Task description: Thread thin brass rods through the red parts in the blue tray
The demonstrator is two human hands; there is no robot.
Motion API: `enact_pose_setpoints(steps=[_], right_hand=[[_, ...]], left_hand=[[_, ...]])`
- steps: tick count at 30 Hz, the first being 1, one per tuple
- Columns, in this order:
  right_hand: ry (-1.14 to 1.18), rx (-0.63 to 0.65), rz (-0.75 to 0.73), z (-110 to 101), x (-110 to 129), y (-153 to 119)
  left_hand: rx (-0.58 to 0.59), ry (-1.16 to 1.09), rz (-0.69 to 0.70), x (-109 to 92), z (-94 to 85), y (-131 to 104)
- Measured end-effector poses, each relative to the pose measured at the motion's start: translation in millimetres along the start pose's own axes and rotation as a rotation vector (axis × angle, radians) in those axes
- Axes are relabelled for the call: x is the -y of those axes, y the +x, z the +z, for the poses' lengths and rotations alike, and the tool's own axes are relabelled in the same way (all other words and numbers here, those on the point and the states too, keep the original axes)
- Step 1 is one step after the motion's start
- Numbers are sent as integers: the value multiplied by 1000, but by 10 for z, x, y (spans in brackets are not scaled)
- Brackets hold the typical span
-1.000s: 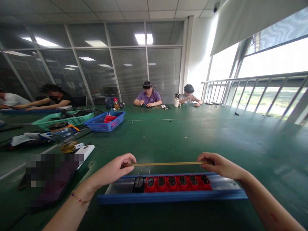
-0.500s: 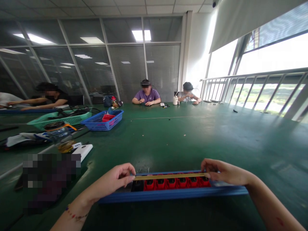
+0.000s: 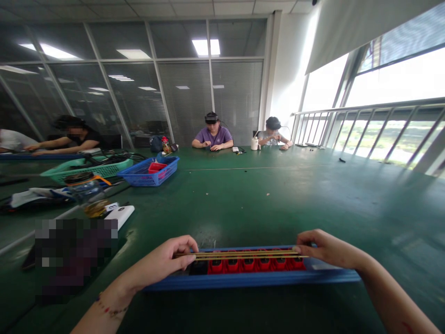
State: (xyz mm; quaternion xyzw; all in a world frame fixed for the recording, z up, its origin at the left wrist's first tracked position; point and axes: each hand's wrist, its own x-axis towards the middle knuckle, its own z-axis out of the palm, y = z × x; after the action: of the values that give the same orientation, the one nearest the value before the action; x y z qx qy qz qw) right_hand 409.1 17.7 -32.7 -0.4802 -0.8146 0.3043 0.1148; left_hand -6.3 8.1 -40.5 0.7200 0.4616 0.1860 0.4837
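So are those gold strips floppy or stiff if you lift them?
The gold strips are probably stiff, because they run nearly straight between the left hand and right hand. They look very thin, so they're likely light. They might slide apart, since gaps show between them.

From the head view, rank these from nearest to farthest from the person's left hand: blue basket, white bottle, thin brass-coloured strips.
Nearest the left hand first:
1. Thin brass-coloured strips: in its fingers.
2. Blue basket: ahead, to the left.
3. White bottle: across the table, ahead and right.
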Motion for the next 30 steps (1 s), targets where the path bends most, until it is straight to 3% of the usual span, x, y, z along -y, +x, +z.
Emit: enact_pose_setpoints(steps=[4,7,11,14,20,25,30], right_hand=[[77,-88,-34,-13,38,15],[160,-244,-36,-55,18,12],[235,-468,26,-133,-110,-21],[254,-522,75,-150,-235,-15],[184,-418,70,-63,-382,164],[-5,-301,58,-57,-349,371],[-142,-167,-53,-7,-283,648]], left_hand=[[14,-18,-16,-1,-7,-5],[10,-23,-26,3,-18,-5],[12,-23,-22,7,-40,-23],[-16,5,-36,-11,-53,-41],[-153,239,-20,-134,-69,-62],[-147,363,16,-241,-64,-84],[-159,428,42,-285,-67,-84]])
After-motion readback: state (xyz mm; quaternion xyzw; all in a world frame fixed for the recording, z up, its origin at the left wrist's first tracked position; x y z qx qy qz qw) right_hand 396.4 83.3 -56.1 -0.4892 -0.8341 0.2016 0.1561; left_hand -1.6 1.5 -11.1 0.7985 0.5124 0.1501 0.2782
